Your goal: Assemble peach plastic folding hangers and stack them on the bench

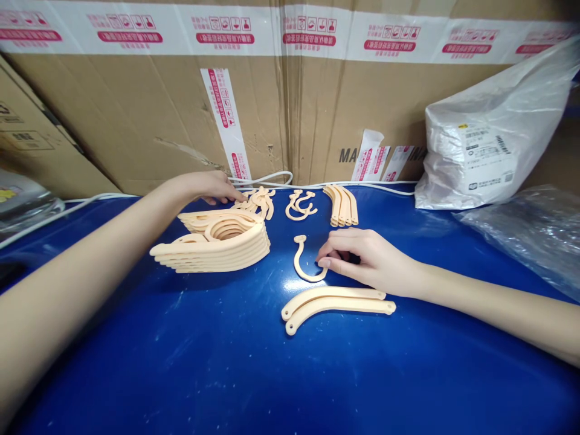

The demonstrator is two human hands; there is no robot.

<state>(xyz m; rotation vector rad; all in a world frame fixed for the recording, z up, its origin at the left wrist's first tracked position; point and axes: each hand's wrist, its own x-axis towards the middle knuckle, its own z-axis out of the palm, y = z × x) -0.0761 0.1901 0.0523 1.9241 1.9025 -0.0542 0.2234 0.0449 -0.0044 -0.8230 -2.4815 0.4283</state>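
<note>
My right hand point(362, 260) rests on the blue table point(226, 362), its fingers curled and pinched on one end of a peach plastic hook point(302, 266). Just in front of it lie two curved peach arm pieces point(335, 302), side by side. My left hand point(212, 186) reaches to the far side of a stack of assembled peach hangers point(217, 244), with its fingers bent down on the hooks at the stack's back end. Loose hooks point(299, 205) and a bundle of curved arm pieces point(342, 205) lie near the back edge.
A large taped cardboard box point(281, 90) walls off the back of the table. A white cable point(272, 180) runs along its foot. A filled plastic bag point(489, 139) and crumpled clear plastic point(530, 229) sit at the right.
</note>
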